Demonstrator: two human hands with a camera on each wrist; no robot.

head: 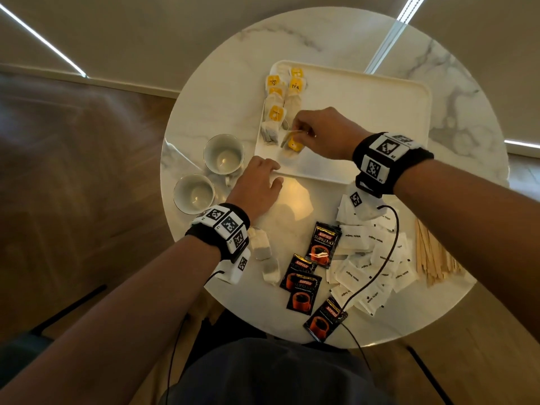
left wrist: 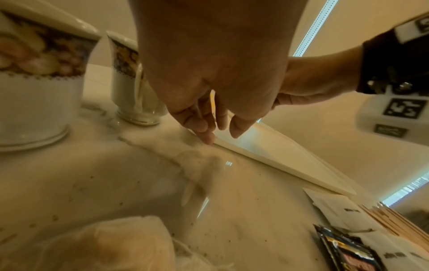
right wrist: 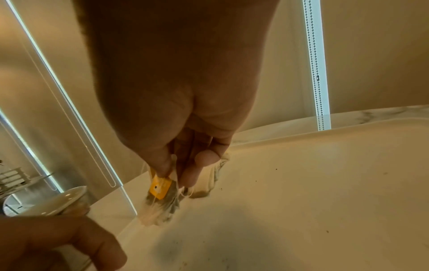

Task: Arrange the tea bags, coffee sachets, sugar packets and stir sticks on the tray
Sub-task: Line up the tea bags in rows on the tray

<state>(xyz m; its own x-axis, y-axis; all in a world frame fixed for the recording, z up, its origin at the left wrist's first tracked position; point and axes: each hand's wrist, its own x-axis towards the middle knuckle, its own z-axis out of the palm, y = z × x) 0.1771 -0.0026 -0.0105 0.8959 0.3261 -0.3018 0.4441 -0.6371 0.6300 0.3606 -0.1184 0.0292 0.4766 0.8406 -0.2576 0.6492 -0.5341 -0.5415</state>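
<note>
A white tray (head: 365, 121) lies on the round marble table. Several tea bags with yellow tags (head: 277, 106) sit in a column along its left side. My right hand (head: 304, 133) pinches a tea bag (right wrist: 162, 198) by its yellow tag (head: 294, 143) just above the tray's near-left part. My left hand (head: 263, 176) rests with relaxed fingers on the tray's near-left corner (left wrist: 232, 144), holding nothing. Two loose tea bags (head: 264, 258), black coffee sachets (head: 309, 270), white sugar packets (head: 368, 258) and wooden stir sticks (head: 432, 255) lie on the table's near side.
Two white cups (head: 210, 173) stand on the table left of the tray, close to my left hand. The table edge curves near the stir sticks at the right. A black cable (head: 380, 264) from my right wrist hangs over the sugar packets.
</note>
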